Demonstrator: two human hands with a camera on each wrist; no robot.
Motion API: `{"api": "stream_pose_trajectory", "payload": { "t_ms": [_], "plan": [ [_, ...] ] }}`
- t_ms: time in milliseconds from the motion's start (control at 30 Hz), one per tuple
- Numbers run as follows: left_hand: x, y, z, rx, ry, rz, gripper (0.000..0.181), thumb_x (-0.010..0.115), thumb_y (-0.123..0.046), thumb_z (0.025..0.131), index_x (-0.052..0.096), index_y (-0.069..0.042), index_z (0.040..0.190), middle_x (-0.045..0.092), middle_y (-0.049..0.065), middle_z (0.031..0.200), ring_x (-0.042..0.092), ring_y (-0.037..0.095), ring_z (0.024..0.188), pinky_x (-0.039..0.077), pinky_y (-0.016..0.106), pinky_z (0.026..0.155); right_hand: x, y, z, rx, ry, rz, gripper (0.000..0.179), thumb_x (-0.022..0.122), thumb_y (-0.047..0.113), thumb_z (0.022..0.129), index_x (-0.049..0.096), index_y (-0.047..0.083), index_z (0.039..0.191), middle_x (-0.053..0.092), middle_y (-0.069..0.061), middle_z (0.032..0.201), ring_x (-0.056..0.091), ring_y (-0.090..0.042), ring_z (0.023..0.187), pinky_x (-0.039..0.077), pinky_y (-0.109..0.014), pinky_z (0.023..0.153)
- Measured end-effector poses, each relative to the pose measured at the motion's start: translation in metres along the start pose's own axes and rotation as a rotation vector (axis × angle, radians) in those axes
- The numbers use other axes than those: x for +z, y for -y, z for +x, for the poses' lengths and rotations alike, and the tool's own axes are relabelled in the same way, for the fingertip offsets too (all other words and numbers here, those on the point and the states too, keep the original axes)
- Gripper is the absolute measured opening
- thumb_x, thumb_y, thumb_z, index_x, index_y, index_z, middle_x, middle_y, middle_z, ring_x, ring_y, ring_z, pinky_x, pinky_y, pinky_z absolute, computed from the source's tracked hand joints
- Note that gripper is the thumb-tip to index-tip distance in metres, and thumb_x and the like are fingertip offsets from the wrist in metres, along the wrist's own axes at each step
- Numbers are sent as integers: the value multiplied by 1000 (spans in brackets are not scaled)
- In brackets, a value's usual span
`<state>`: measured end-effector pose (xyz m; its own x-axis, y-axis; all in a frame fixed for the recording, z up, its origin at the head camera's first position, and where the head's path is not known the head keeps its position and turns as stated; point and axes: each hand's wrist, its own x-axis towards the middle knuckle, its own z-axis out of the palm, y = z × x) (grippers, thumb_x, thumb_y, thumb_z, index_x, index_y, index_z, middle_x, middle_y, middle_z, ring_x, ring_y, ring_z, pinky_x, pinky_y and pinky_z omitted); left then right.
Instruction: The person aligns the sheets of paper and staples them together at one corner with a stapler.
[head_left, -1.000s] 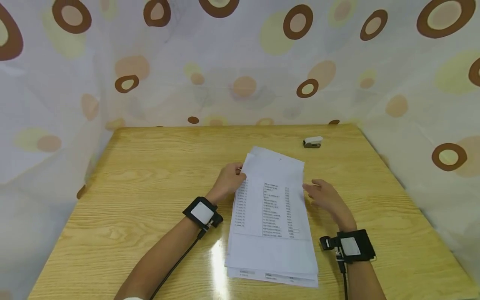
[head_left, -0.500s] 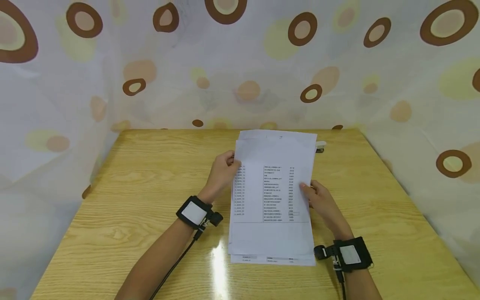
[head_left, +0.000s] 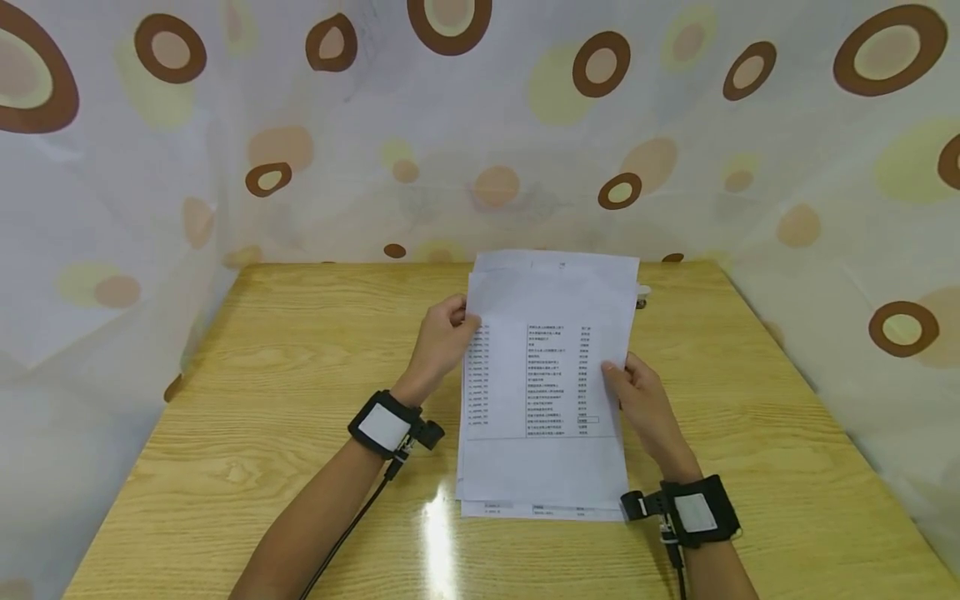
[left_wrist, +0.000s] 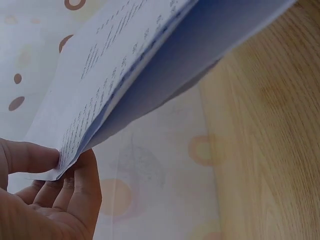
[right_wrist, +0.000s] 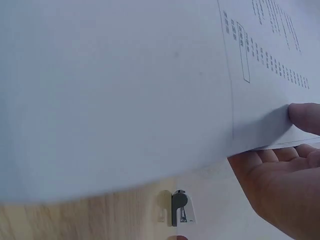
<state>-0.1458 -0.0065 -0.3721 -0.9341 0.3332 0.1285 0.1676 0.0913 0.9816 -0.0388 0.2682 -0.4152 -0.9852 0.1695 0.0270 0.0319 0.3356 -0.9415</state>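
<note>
Several printed paper sheets (head_left: pixel 540 375) are held up over the table in a loose, uneven stack; back sheets stick out at the top and bottom. My left hand (head_left: pixel 442 337) pinches their left edge, and in the left wrist view the thumb lies on the printed face with the fingers (left_wrist: pixel 82 192) behind. On the opposite edge my right hand (head_left: pixel 647 404) grips the sheets, thumb in front and fingers (right_wrist: pixel 270 170) underneath. A gap shows between the front sheets and a back one in the left wrist view.
A small white and dark stapler (right_wrist: pixel 180 207) stands on the wooden table (head_left: pixel 300 358) toward the back right, mostly hidden by the paper in the head view. A patterned curtain (head_left: pixel 360 108) surrounds the table's back and sides. Both wrists wear strapped cameras with cables.
The sheets have risen and come upright toward the back of the table, now covering most of the stapler. My right hand, beside the paper at first, has taken hold of its right edge.
</note>
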Motion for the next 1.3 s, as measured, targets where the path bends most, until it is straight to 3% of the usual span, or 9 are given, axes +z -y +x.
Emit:
{"api": "stream_pose_trajectory", "payload": {
  "t_ms": [300,633,800,933,1100,1300],
  "plan": [
    [-5,-4,0,64,11,-34,32,53,-6,101,57,2,132,68,16,106,67,24,87,55,30,70,5,8,-2,-64,-35,-4,42,42,23,109,44,-3,142,61,-23,115,64,-17,88,51,-27,72],
    [-11,-12,-3,184,53,-114,36,53,-10,103,54,3,137,66,16,112,66,24,93,54,32,76,9,28,-1,-94,-181,-60,39,41,25,108,50,0,137,64,-22,109,65,-15,80,51,-27,63],
    [-13,-14,-4,229,127,-130,36,52,-11,104,52,0,139,64,17,113,65,26,94,54,36,75,8,42,0,-169,-266,-15,34,44,21,108,54,-2,130,67,-12,102,66,-12,77,51,-26,62],
    [-13,-13,-7,236,187,-76,40,48,-12,106,46,-2,145,62,16,119,65,26,97,55,38,76,10,52,2,-262,-316,63,28,47,17,107,57,-3,124,67,0,96,65,-12,79,49,-23,63],
    [-12,-11,-9,284,172,1,41,45,-13,107,45,-2,146,61,16,122,66,25,100,55,40,77,14,61,4,-363,-336,113,26,47,16,107,56,0,125,68,0,101,68,-14,84,52,-22,68],
    [-11,-6,-11,321,130,5,43,43,-13,108,42,-4,149,60,17,130,65,27,108,55,43,83,24,56,7,-420,-317,98,31,40,17,108,48,-4,131,66,-3,111,67,-13,95,52,-24,78]
  ]
}}
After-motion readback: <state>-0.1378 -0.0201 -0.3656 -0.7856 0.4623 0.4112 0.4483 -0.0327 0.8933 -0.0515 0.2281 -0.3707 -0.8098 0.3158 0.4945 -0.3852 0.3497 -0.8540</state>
